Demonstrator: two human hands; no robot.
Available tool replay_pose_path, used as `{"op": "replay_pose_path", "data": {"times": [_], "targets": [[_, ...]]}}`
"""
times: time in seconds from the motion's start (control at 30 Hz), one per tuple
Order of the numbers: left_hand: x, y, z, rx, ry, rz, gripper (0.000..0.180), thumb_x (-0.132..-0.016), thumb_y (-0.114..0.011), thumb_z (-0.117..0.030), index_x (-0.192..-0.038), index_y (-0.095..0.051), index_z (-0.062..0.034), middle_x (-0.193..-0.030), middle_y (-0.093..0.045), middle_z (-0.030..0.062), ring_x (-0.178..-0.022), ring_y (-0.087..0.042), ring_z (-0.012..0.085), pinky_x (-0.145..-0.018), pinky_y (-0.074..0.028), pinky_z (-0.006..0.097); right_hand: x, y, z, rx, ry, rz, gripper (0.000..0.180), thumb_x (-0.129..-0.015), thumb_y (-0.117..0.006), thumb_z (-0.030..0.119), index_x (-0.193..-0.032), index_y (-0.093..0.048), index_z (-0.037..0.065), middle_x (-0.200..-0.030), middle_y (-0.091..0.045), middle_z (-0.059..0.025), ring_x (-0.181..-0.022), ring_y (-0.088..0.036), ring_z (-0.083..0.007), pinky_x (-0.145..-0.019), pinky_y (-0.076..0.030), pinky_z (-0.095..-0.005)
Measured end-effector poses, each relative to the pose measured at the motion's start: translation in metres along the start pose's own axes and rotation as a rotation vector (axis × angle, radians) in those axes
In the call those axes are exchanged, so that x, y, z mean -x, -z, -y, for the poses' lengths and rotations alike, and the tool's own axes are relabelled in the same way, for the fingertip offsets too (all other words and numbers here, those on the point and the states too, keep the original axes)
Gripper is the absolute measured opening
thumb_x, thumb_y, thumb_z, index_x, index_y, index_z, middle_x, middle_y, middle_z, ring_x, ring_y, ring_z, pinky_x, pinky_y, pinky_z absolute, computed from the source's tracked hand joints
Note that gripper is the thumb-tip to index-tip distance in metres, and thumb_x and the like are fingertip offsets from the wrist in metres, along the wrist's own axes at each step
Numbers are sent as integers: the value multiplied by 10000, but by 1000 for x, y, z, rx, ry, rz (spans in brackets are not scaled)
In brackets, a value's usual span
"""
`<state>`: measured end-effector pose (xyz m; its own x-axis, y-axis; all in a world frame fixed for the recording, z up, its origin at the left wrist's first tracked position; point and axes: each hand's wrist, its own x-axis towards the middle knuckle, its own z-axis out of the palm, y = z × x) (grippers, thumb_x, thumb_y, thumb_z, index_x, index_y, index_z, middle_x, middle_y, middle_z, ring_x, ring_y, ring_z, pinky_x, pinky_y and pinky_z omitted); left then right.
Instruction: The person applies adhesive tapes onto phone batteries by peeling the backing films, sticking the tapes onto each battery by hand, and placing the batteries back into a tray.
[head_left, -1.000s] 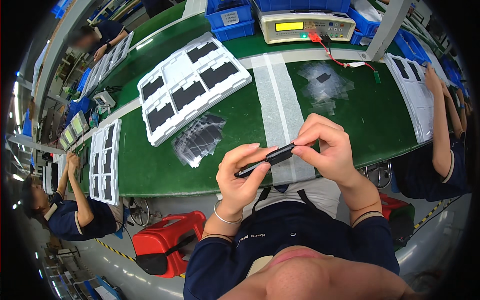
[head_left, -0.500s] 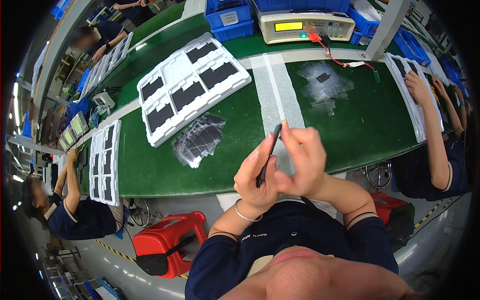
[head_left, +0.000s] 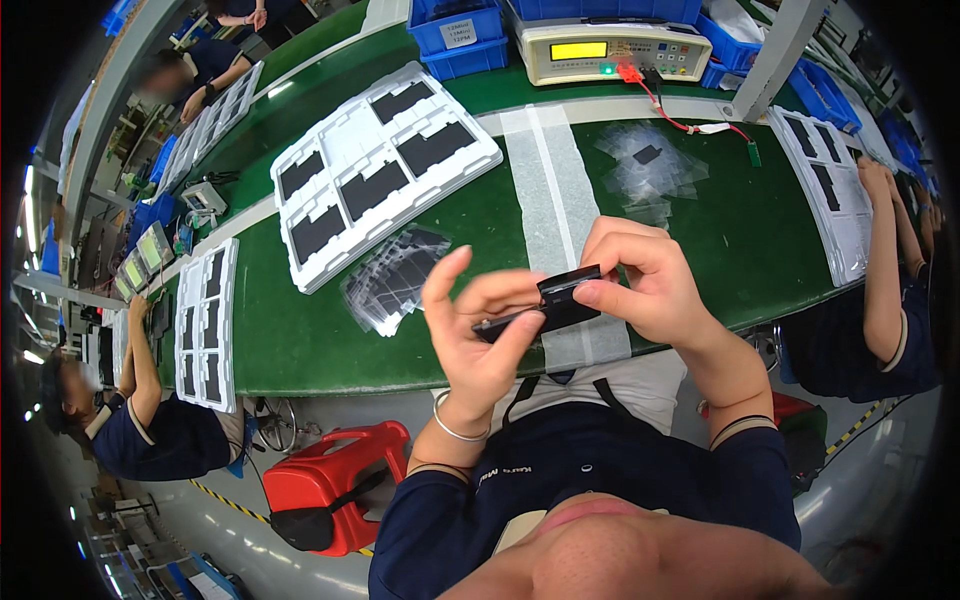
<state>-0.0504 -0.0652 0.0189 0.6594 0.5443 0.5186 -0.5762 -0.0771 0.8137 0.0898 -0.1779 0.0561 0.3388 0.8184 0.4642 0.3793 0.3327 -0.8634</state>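
Part (head_left: pixel 572 312), flat & blk, in thumb-finger grip of L hand (head_left: pixel 475 350) & R hand (head_left: pixel 648 292), by grn bench (head_left: pixel 720 250)

Seeing, at the back of the green table (head_left: pixel 700 260), a beige meter (head_left: pixel 618 55) with a lit yellow display, two stacked blue bins (head_left: pixel 470 60) just left of it, and a red lead (head_left: pixel 675 124) curving from its front toward a small green board (head_left: pixel 754 153). Noticing a grey metal post (head_left: pixel 780 62) rising at the right, a pale strip (head_left: pixel 545 180) crossing the tabletop, and co-workers in dark shirts at the left (head_left: pixel 160 430) and right (head_left: pixel 860 340). Spotting below the table edge a red plastic stool (head_left: pixel 300 475) near yellow-and-black floor tape (head_left: pixel 228 503).
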Motion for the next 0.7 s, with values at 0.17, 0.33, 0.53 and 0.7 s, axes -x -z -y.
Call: {"op": "replay_pose_path", "data": {"times": [0.17,0.33,0.53,0.7], "targets": [[-4,-6,7,276,47,-158,759,-747,-688,-222,-1328,-230,-56,-1308,-367,202,-1175,-422,309,-951,-379,406,7,-11,-4,-299,-61,-146,139,-753,-664,57,-707,-542,9,-726,-505,-31,-643,-428,-100,-570,-339,-224],[9,-1,8,279,186,-49,342,-839,-603,-191,-1024,-578,96,-1039,-593,186,-984,-556,246,-876,-418,346,5,-13,-9,-383,-31,-191,127,-761,-659,51,-754,-541,7,-776,-509,-17,-685,-427,-84,-590,-338,-220],[10,3,6,171,196,-40,336,-843,-594,-154,-1032,-566,121,-1006,-611,181,-911,-585,213,-843,-441,311,0,-3,-4,-205,-146,-67,103,-755,-660,59,-828,-616,1,-757,-532,-19,-666,-442,-82,-594,-352,-219],[9,3,3,101,173,-53,333,-846,-582,-138,-1041,-556,131,-998,-611,191,-906,-586,203,-842,-442,300,-3,-7,-9,-162,-11,-119,133,-731,-670,26,-861,-644,13,-751,-552,-31,-657,-465,-95,-597,-370,-223]]}}
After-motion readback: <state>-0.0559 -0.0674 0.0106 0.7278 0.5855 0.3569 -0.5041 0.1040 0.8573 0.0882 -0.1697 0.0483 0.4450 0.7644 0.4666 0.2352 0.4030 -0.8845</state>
